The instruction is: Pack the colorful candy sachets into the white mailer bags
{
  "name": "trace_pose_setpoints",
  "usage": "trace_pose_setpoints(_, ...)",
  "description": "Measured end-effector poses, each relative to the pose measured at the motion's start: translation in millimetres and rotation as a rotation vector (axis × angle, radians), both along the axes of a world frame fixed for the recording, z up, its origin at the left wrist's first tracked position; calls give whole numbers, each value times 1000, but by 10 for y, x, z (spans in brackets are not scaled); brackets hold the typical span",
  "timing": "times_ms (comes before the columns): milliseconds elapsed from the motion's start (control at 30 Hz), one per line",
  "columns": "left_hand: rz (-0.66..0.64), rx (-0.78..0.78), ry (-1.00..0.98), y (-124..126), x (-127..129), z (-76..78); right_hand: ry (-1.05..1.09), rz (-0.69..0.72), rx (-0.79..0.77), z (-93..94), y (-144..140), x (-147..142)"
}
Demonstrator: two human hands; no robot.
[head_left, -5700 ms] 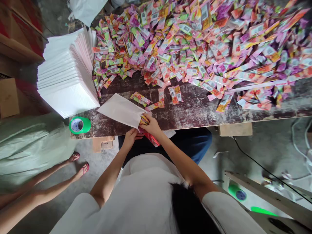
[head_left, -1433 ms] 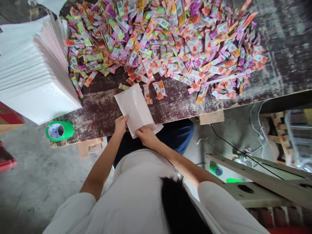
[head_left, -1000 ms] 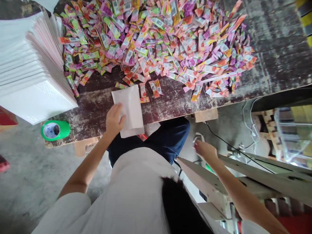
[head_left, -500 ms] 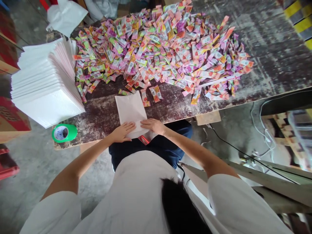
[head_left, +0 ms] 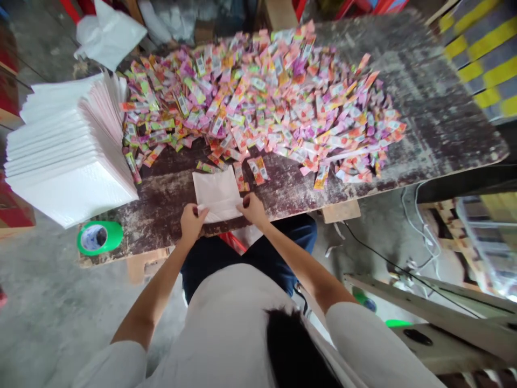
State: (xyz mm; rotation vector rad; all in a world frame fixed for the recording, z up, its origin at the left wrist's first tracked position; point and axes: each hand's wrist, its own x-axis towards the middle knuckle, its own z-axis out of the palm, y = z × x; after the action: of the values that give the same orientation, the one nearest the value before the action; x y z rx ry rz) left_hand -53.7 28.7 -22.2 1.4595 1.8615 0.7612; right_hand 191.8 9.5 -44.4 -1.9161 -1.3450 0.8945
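A white padded envelope (head_left: 217, 193) lies on the worn dark table (head_left: 283, 183) near its front edge. My left hand (head_left: 191, 222) grips the envelope's near left corner. My right hand (head_left: 252, 207) pinches its near right corner. Just beyond the envelope lie a few loose sachets (head_left: 257, 169), and behind them a big heap of colourful sachets (head_left: 262, 102) covers the table's middle.
A tall stack of white padded envelopes (head_left: 68, 151) sits at the table's left end. A green tape roll (head_left: 99, 237) stands at the front left corner. A red packet (head_left: 234, 242) shows below the table edge. A white machine arm (head_left: 428, 318) and cables are at lower right.
My right hand swung out to the right, then came back to the envelope. Both hands went from lying flat on it to gripping its near corners. The view tilted up.
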Motion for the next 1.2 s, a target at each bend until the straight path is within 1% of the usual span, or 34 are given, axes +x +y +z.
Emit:
trace_pose_setpoints(33,23,9,-1,27,-23,41,48,-21,-12,16,14,-9)
trace_pose_setpoints(100,45,-60,-67,77,-68,107,185,-41,-32,39,40,-33)
trace_pose_setpoints(133,12,-151,-158,100,-77,126,284,-50,-62,45,60,-47)
trace_pose_setpoints(167,-1,-274,-287,120,-72,137,409,-59,-124,52,88,-63)
trace_pose_setpoints(233,30,-440,-593,133,-27,156,684,-92,-243,104,155,-96)
trace_pose_setpoints(267,52,-474,-723,120,2,173,814,-94,-289,162,186,-110)
trace_pose_setpoints(300,70,-472,-823,92,25,195,926,-76,-322,246,209,-119)
trace_pose_setpoints(367,71,-424,-933,3,26,254,1078,36,-364,480,230,-108)
trace_pose_setpoints(400,39,-421,-955,-49,-5,286,1109,116,-384,619,230,-84)
trace_pose_setpoints(433,-24,-446,-961,-98,-60,317,1108,206,-409,763,228,-48)
trace_pose_setpoints(467,-125,-494,-942,-142,-135,344,1077,300,-436,907,226,-3)
trace_pose_setpoints(500,-255,-558,-893,-177,-225,363,1018,396,-460,1046,229,46)
trace_pose_setpoints(567,-524,-684,-701,-225,-422,370,821,604,-478,1303,275,137)
trace_pose_setpoints(600,-615,-727,-593,-241,-515,355,692,712,-465,1425,333,172)
trace_pose_setpoints(633,-659,-754,-504,-253,-596,328,560,809,-443,1548,425,199)
trace_pose_setpoints(667,-654,-762,-448,-265,-660,290,441,885,-416,1681,558,219)
trace_pose_setpoints(700,-610,-753,-427,-277,-707,246,347,918,-380,1831,737,234)
trace_pose_setpoints(733,-546,-735,-434,-289,-734,200,302,893,-334,2005,963,245)
trace_pose_setpoints(767,-477,-712,-460,-302,-744,157,299,825,-277,2208,1228,252)
trace_pose_setpoints(800,-410,-688,-495,-313,-739,121,340,660,-168,2439,1521,256)
trace_pose_setpoints(833,-349,-665,-529,-323,-722,96,412,437,-16,2692,1824,255)
trace_pose_setpoints(867,-302,-653,-557,-330,-695,81,446,316,104,2955,2114,246)
trace_pose_setpoints(933,-236,-649,-583,-340,-632,82,501,191,243,3430,2567,192)
trace_pose_setpoints(967,-215,-652,-588,-344,-601,94,548,157,297,3599,2696,141)
trace_pose_setpoints(1000,-197,-654,-593,-349,-575,110,632,203,331,3695,2749,76)
trace_pose_setpoints(1033,-181,-653,-600,-356,-555,127,702,282,337,3706,2729,-1)
trace_pose_setpoints(1067,-164,-647,-606,-364,-542,143,759,397,317,3628,2645,-81)
trace_pose_setpoints(1100,-147,-639,-609,-373,-535,155,789,534,268,3466,2514,-153)
trace_pose_setpoints(1133,-133,-631,-609,-379,-533,162,787,668,199,3233,2350,-207)
trace_pose_setpoints(1167,-121,-622,-606,-379,-536,161,753,782,120,2945,2170,-230)
trace_pose_setpoints(1200,-113,-610,-602,-370,-541,152,704,858,48,2621,1986,-218)
